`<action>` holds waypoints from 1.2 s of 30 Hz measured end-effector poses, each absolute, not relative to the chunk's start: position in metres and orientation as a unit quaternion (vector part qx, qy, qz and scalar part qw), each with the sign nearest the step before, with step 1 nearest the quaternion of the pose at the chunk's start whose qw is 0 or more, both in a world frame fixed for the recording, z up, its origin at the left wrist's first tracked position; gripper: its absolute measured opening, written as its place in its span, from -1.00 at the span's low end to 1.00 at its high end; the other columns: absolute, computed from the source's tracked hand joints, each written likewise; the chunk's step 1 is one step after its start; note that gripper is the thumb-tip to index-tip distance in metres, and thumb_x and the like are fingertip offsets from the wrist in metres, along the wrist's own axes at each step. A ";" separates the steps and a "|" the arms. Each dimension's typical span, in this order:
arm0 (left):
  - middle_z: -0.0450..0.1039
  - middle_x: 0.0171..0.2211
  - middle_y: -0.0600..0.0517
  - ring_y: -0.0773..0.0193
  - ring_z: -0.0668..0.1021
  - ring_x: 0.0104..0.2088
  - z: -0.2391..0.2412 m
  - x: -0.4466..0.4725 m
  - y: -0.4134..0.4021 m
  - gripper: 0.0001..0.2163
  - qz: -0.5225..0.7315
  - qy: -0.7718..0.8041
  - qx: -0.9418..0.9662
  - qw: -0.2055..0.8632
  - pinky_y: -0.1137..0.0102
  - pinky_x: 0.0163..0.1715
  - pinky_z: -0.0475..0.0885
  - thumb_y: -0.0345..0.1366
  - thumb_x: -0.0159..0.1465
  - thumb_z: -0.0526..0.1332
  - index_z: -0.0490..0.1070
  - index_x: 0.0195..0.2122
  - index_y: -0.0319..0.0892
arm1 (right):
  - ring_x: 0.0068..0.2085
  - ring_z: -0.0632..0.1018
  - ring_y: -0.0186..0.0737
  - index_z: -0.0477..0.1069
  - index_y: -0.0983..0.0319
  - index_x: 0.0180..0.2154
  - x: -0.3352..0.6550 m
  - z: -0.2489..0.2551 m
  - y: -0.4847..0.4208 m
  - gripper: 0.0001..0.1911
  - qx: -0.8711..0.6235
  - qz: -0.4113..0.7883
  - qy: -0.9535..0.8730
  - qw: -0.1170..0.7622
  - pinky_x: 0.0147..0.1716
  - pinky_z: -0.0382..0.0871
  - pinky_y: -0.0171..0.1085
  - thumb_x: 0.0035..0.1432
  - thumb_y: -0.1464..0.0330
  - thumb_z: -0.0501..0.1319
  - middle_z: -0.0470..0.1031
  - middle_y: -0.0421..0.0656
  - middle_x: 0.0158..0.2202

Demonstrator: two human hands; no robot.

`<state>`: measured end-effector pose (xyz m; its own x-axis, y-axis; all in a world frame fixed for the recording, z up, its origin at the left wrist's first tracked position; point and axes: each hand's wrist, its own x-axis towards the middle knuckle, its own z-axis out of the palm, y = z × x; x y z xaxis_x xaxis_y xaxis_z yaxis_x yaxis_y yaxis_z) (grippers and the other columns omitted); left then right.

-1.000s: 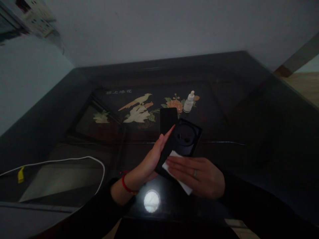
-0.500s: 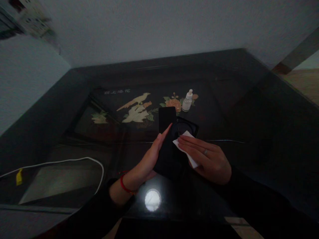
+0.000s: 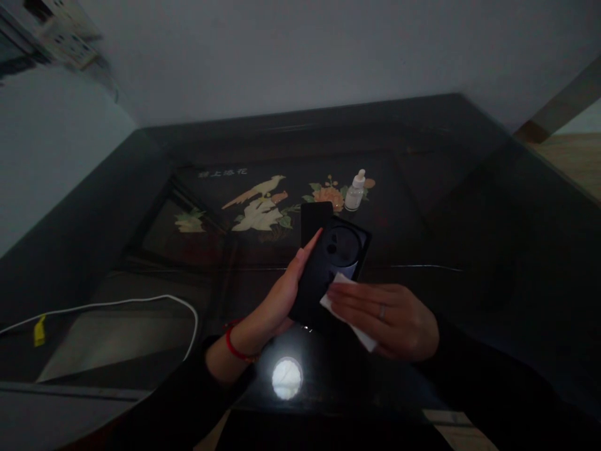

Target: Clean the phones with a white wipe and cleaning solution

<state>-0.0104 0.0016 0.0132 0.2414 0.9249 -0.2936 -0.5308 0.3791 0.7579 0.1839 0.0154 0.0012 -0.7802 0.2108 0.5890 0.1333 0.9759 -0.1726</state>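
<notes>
My left hand (image 3: 280,295) is wrapped round the left edge of a dark smartphone (image 3: 315,287), its back with a large round camera area facing up. In my right hand (image 3: 394,316) a folded white tissue (image 3: 339,287) is pinched and pressed against the phone's back, below the camera area. Beyond my left fingertips lies a flat black rectangular object (image 3: 315,217) on the table; its kind I cannot make out. A small dropper bottle (image 3: 355,191) with a white top stands behind the phone.
The dark glossy table (image 3: 422,219) bears an inlaid bird and flower picture (image 3: 263,203). A white cable (image 3: 117,303) with a yellow tag (image 3: 39,332) curves along the left. Light walls border the table, and a power strip (image 3: 70,47) shows at the upper left.
My right hand has drawn the tissue down the phone's back, away from the camera area, which now shows more fully. My left hand keeps its hold on the phone.
</notes>
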 end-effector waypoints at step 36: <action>0.17 0.31 0.09 0.15 0.22 0.30 0.017 -0.014 0.003 -0.49 0.509 0.402 0.255 0.717 0.25 0.30 0.01 -0.01 0.35 0.01 0.12 0.30 0.01 | 0.14 0.46 -0.08 0.40 0.45 0.01 0.190 0.010 0.021 -0.66 -0.150 0.050 -0.936 0.314 0.03 0.49 -0.14 0.31 0.43 0.01 0.53 0.14 -0.02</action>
<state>-0.0136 0.0028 0.0170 0.1580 0.9353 -0.3167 -0.5243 0.3513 0.7757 0.1901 0.0208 0.0097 -0.7574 0.3120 0.5735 0.2488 0.9501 -0.1883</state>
